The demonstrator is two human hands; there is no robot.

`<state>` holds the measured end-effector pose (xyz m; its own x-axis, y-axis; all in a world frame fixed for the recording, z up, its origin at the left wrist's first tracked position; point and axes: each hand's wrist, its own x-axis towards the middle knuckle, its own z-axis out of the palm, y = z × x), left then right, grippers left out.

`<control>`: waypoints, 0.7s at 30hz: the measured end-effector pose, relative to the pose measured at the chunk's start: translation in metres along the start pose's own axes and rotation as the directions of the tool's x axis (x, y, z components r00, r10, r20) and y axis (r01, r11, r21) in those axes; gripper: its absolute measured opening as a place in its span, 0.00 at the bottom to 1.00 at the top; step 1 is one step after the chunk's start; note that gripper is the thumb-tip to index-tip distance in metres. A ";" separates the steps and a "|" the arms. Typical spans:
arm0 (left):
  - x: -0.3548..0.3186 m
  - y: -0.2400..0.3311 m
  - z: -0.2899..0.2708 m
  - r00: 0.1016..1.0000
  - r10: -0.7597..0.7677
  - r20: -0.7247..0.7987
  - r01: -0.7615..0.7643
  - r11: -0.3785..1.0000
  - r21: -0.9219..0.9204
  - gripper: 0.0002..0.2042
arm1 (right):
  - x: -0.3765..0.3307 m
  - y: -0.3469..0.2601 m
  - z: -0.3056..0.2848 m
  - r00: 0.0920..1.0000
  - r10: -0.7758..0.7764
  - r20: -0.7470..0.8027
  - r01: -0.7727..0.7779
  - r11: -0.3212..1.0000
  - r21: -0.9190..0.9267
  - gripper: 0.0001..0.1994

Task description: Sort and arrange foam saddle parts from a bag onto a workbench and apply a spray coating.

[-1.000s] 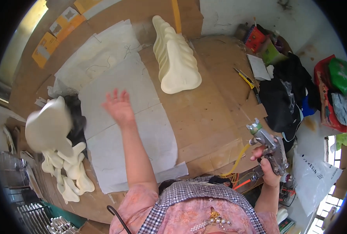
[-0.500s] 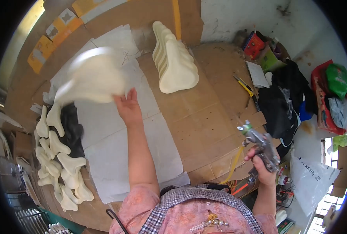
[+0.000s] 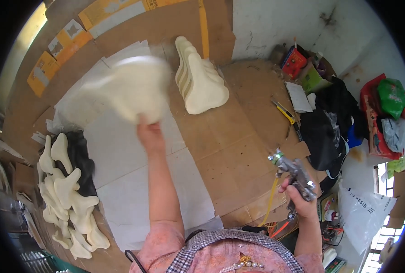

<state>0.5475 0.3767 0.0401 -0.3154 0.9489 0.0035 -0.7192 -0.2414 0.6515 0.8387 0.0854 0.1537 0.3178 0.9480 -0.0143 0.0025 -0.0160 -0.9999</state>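
Observation:
A cream saddle-shaped piece (image 3: 141,88), badly blurred by motion, is over the white sheets at the left of the worktop. My left hand (image 3: 151,136) is at its near edge, fingers bent against the rim; some fingertips are hidden. What supports the piece underneath does not show. My right hand (image 3: 302,200) is wrapped round the grip of a metal spray gun (image 3: 298,175). Its nozzle faces up and to the left, and a yellow hose hangs beside it. Beyond the brown cardboard stands a nested stack of similar cream pieces (image 3: 204,93).
Several cream pieces (image 3: 70,195) lie heaped at the left beside a black cloth (image 3: 80,157). To the right are a yellow box cutter (image 3: 284,113), a notepad (image 3: 298,96), black fabric (image 3: 320,136) and a clear plastic bag (image 3: 364,214). White paper (image 3: 134,200) covers part of the cardboard.
The blurred piece has turned and shifted rightward, and my left fingers now bend at its edge where they were spread before. The spray gun has moved slightly left and down.

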 end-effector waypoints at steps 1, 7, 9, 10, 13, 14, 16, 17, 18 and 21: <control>0.003 0.002 0.005 1.000 -0.012 0.002 0.012 1.000 -0.001 0.18 | 0.000 -0.004 -0.002 1.000 0.004 -0.010 -0.004 1.000 -0.005 0.28; 0.075 -0.086 -0.058 0.995 0.028 0.100 -0.093 0.664 0.742 0.21 | -0.006 -0.006 0.011 0.981 -0.182 0.062 0.172 0.974 0.145 0.32; 0.074 -0.128 -0.037 0.972 0.075 0.223 -0.235 0.348 0.908 0.19 | -0.002 0.005 0.011 0.986 -0.162 0.029 0.157 0.980 0.123 0.32; 0.074 -0.130 -0.039 0.971 0.030 0.238 -0.239 0.199 0.950 0.16 | 0.002 0.010 0.011 0.994 -0.077 0.082 0.070 0.995 0.077 0.31; 0.067 -0.109 -0.024 0.910 0.108 0.400 -0.408 0.063 0.911 0.09 | 0.017 0.021 0.010 0.994 0.060 0.096 -0.063 0.997 0.035 0.29; 0.068 -0.083 -0.025 0.978 0.076 0.196 -0.210 0.330 0.920 0.10 | 0.024 0.021 0.013 0.991 0.060 0.116 -0.064 0.998 0.026 0.29; 0.055 -0.054 -0.002 0.999 -0.002 0.041 -0.021 0.825 0.565 0.11 | 0.032 0.017 0.003 0.998 0.032 0.063 -0.028 0.998 -0.059 0.30; 0.050 -0.034 0.008 0.998 0.041 0.040 -0.050 0.969 0.241 0.12 | 0.034 0.011 0.000 0.999 0.027 0.021 -0.026 0.999 -0.037 0.30; 0.054 -0.014 -0.002 0.993 0.099 0.066 -0.100 0.995 0.015 0.14 | 0.035 0.005 0.001 0.999 -0.036 0.025 0.036 0.999 0.004 0.30; 0.065 -0.005 0.008 0.995 0.090 0.039 -0.086 0.990 -0.113 0.18 | 0.038 -0.010 0.008 0.987 -0.162 0.014 0.161 0.985 0.060 0.30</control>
<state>0.5360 0.4411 0.0434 -0.3550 0.9304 0.0916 -0.7550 -0.3431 0.5588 0.8430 0.1240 0.1627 0.3002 0.9423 0.1479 -0.0028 0.1560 -0.9878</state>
